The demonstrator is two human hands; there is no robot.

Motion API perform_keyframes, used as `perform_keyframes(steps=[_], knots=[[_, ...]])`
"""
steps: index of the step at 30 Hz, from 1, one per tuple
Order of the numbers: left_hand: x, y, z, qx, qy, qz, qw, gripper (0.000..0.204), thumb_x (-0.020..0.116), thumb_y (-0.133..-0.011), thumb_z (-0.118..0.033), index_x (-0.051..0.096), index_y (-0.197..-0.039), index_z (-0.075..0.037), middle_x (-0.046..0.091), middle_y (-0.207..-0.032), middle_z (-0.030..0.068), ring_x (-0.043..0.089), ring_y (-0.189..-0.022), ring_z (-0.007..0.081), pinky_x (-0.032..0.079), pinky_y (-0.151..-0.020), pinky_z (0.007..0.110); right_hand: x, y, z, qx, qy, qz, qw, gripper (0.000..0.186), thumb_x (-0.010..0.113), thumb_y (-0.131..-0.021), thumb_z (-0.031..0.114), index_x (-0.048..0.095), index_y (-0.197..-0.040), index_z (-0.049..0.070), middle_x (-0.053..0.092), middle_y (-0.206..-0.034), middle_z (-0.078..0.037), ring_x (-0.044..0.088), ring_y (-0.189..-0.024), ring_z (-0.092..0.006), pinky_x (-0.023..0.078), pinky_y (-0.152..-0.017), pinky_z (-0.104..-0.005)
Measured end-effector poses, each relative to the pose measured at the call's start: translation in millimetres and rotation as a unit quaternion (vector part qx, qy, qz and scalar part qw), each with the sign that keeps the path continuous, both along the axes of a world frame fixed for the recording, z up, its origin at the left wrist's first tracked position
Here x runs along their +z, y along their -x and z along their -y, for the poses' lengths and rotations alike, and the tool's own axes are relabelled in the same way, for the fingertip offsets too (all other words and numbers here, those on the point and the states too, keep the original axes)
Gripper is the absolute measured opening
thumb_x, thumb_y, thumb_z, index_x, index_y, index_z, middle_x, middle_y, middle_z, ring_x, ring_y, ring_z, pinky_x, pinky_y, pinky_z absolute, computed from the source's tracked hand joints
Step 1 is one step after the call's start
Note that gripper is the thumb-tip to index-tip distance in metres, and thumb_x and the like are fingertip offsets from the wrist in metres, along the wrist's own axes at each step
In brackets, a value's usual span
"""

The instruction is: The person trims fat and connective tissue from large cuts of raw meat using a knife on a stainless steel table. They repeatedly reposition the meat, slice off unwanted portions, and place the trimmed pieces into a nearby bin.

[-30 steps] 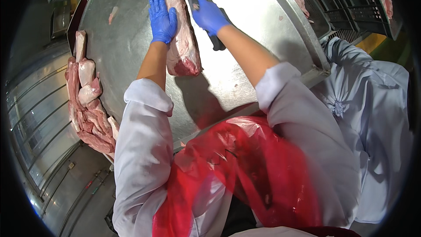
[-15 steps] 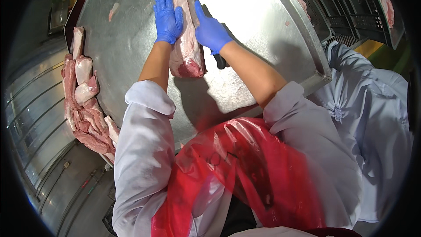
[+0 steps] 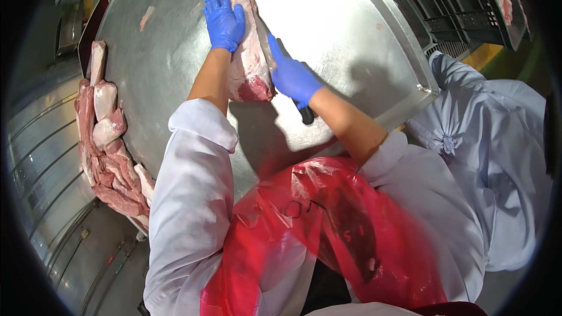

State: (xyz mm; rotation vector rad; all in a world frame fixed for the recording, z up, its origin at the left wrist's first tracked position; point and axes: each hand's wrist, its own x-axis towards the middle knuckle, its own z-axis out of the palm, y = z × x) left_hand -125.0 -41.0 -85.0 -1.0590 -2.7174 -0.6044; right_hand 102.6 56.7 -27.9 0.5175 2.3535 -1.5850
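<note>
A long slab of pale fatty meat (image 3: 250, 64) lies upright in the picture on the steel table (image 3: 152, 58), red at its near end. My left hand (image 3: 225, 20) in a blue glove rests flat on the slab's upper part, fingers stretched out. My right hand (image 3: 293, 79), also blue-gloved, grips a knife (image 3: 307, 114) with a black handle beside the slab's right side, its index finger along the knife. The blade runs along the meat's right edge and is partly hidden.
Meat pieces (image 3: 111, 152) lie along the table's left edge. Small scraps (image 3: 146, 19) dot the surface. Black crates (image 3: 462, 11) with meat stand at upper right. A person in a pale coat (image 3: 492, 152) is at right. Metal bars (image 3: 44, 146) show at left.
My right hand and the knife have moved toward me, down along the slab's right side. My left hand stays flat on the upper part of the meat.
</note>
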Motion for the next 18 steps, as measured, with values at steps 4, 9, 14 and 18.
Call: perform_keyframes(steps=[4, 9, 14, 18], knots=[[-1.4, 1.6, 0.1, 0.034, 0.010, 0.016, 0.999, 0.070, 0.050, -0.097, -0.034, 0.028, -0.157, -0.006, 0.015, -0.162, 0.0286, 0.016, -0.150, 0.0462, 0.015, -0.122, 0.055, -5.5, -92.3, 32.1, 0.032, 0.015, -0.044, 0.998, 0.080, 0.048, -0.095, 0.014, 0.001, -0.158, 0.003, 0.064, -0.080, -0.032, 0.062, -0.065, -0.0491, 0.051, -0.066, -0.0551], [9.4, -6.8, -1.3, 0.109, 0.121, 0.034, 0.986, 0.084, 0.056, -0.094, -0.042, 0.017, -0.160, -0.008, 0.015, -0.161, 0.0327, 0.016, -0.148, 0.0512, 0.019, -0.121, 0.056, 31.0, -193.4, 26.7, 0.187, 0.084, 0.063, 0.977, 0.076, 0.049, -0.094, 0.010, 0.009, -0.159, 0.005, 0.065, -0.082, -0.027, 0.062, -0.063, -0.0401, 0.051, -0.066, -0.0473], [68.2, -46.8, -13.1, 0.176, 0.240, 0.222, 0.929, 0.122, 0.080, -0.069, -0.049, 0.011, -0.158, -0.004, 0.034, -0.152, 0.0324, 0.045, -0.135, 0.0460, 0.044, -0.107, 0.049, 26.6, -255.6, -27.7, 0.005, 0.013, 0.001, 1.000, 0.080, 0.053, -0.092, 0.008, 0.013, -0.161, 0.017, 0.065, -0.080, -0.019, 0.063, -0.065, -0.0304, 0.052, -0.068, -0.0408], [46.0, -5.7, 52.2, 0.101, 0.010, 0.354, 0.930, 0.092, 0.081, -0.065, -0.030, 0.042, -0.139, 0.007, 0.063, -0.124, 0.0265, 0.066, -0.110, 0.0364, 0.054, -0.093, 0.040, 51.0, -231.3, -55.6, -0.132, 0.040, 0.006, 0.990, 0.084, 0.055, -0.091, 0.005, 0.014, -0.162, 0.024, 0.063, -0.077, -0.012, 0.063, -0.066, -0.0192, 0.053, -0.067, -0.0345]])
